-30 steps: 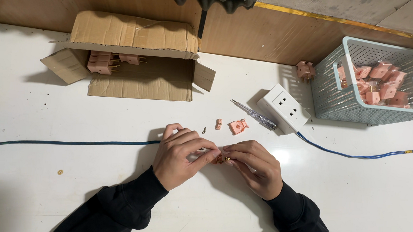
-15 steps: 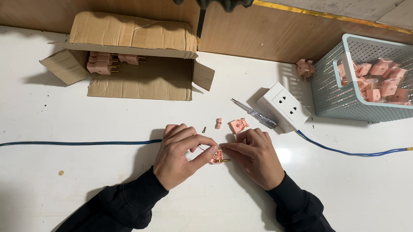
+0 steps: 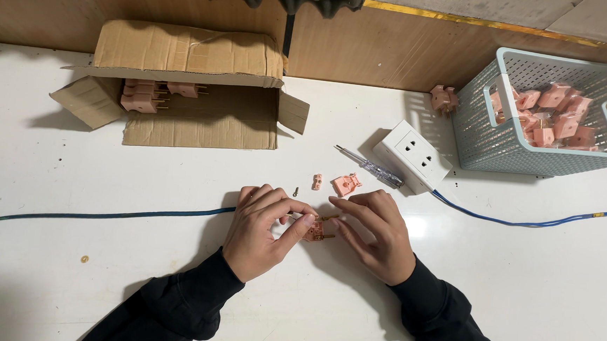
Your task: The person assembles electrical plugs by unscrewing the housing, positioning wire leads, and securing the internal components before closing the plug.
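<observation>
Both hands meet low on the white tabletop (image 3: 64,289), just in front of the person; the left hand (image 3: 261,231) pinches a small pink plug part (image 3: 316,231) between thumb and forefinger, and the right hand (image 3: 377,235) closes its fingertips on the same piece from the other side, near a thin brass pin that sticks out of it; neither hand is slack, both are grasping the part. It sits right at the tabletop surface between the 2 hands, beside the end of a dark blue cable (image 3: 104,215) that runs off to the left. The part looks light, hard and stiff (moulded plastic with metal prongs, as far as one can judge), small enough to slip or spin under the fingertips; the flat plastic sides seem the safest place to grip, and the thin prongs the part most likely to bend. Just beyond the hands lie 2 loose pink pieces (image 3: 345,184), a tiny screw (image 3: 295,190) and a screwdriver (image 3: 369,167); a white socket block (image 3: 412,156) rests near it; a cardboard box (image 3: 189,86) and a pale blue basket (image 3: 502,144) both hold more pink plugs.
</observation>
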